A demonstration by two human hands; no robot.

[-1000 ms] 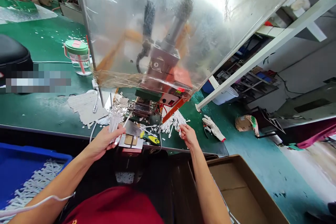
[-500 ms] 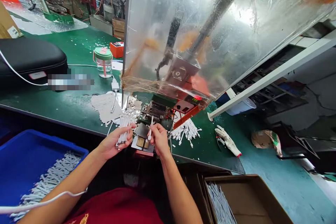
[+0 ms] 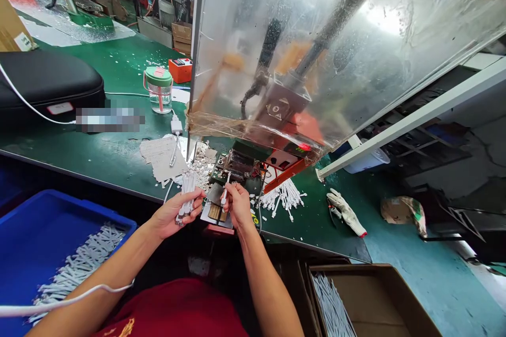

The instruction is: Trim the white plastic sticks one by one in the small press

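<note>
My left hand (image 3: 174, 215) is closed round a bundle of thin white sticks (image 3: 187, 192), perhaps short cable pieces, held upright. Between the thumb and fingers of my right hand (image 3: 238, 204) is a single white stick (image 3: 225, 196), its upper end pointing at a small bench machine (image 3: 237, 166). Whether that tip touches the machine I cannot tell. Below it, a metal plate with a brass-coloured block (image 3: 215, 212) lies between my two hands. A fan of similar white pieces (image 3: 285, 193) rests on the bench right of the machine.
A cloudy plastic shield (image 3: 253, 63) hangs over the machine. White scraps (image 3: 203, 163) litter its left side. A blue bin (image 3: 43, 216) and a cardboard box (image 3: 379, 274) hold white pieces. A lidded jar (image 3: 159, 92), a glove (image 3: 346, 213) and a slanting white post (image 3: 415, 116) stand around.
The view has shifted slightly, so the bench and shield sit a little farther right. My right hand still pinches one stick, and my left hand keeps the bundle.
</note>
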